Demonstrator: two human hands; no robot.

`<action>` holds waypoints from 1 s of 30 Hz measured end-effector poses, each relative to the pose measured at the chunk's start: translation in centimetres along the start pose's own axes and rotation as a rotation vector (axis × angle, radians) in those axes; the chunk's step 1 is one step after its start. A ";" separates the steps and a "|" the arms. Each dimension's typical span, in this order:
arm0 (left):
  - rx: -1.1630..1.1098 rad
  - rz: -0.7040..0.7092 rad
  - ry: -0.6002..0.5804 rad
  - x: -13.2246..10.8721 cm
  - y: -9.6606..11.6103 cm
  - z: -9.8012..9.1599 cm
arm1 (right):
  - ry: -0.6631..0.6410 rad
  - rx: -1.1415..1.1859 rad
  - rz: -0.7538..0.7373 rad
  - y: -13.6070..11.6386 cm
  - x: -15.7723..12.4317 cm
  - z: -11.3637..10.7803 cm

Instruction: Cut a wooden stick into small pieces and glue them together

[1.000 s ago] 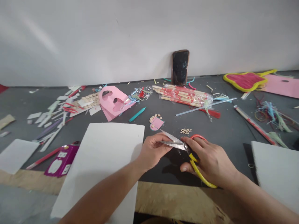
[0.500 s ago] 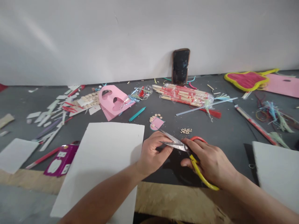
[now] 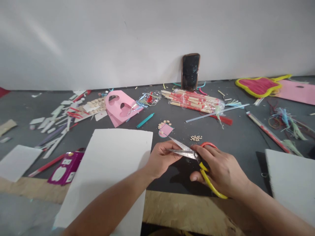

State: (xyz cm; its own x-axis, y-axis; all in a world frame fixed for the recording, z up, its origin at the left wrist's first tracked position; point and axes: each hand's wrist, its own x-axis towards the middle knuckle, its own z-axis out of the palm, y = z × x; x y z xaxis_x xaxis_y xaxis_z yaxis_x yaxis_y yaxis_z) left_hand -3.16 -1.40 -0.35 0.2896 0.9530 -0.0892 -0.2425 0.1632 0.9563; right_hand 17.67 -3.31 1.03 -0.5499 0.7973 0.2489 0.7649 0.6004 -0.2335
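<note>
My right hand (image 3: 222, 168) grips a pair of scissors (image 3: 188, 151) with one red and one yellow handle. Its blades are parted and point left, over the fingers of my left hand (image 3: 162, 157). That hand is closed in a pinch; whatever lies between its fingertips is too small or hidden to make out. Just beyond the blades lies a small pink heart-shaped piece (image 3: 167, 130) with pale beads along its upper left edge. A little pile of beads (image 3: 196, 138) rests to the right of it.
A white foam board (image 3: 118, 150) lies under my left forearm, another board (image 3: 291, 177) at right. Behind are a teal marker (image 3: 145, 120), pink cut-out card (image 3: 121, 108), packaged sticks (image 3: 194, 100) and a phone (image 3: 190, 72) leaning on the wall. Paper strips (image 3: 55, 123) litter the left.
Both hands and the scissors stay nearly in place. The yellow handle has shifted slightly left and the blades remain parted. The view has moved very slightly.
</note>
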 end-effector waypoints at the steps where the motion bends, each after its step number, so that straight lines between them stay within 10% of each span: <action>1: 0.033 0.037 0.007 0.0 0.1 0.0 | -0.013 0.012 0.006 0.0 0.0 0.0; 15: 0.491 0.455 0.091 -0.2 -0.1 0.0 | -0.018 -0.002 0.000 0.2 -0.2 0.4; 30: 0.018 -0.016 0.029 0.1 0.1 0.2 | 0.005 -0.004 0.005 0.0 -0.1 -0.1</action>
State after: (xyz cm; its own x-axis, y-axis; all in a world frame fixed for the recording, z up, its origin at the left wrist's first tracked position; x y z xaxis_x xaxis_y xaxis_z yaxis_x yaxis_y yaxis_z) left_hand -2.95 -1.35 -0.24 0.2657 0.9575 -0.1120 -0.2213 0.1736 0.9596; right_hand 17.73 -3.40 1.13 -0.5445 0.8000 0.2520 0.7690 0.5961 -0.2309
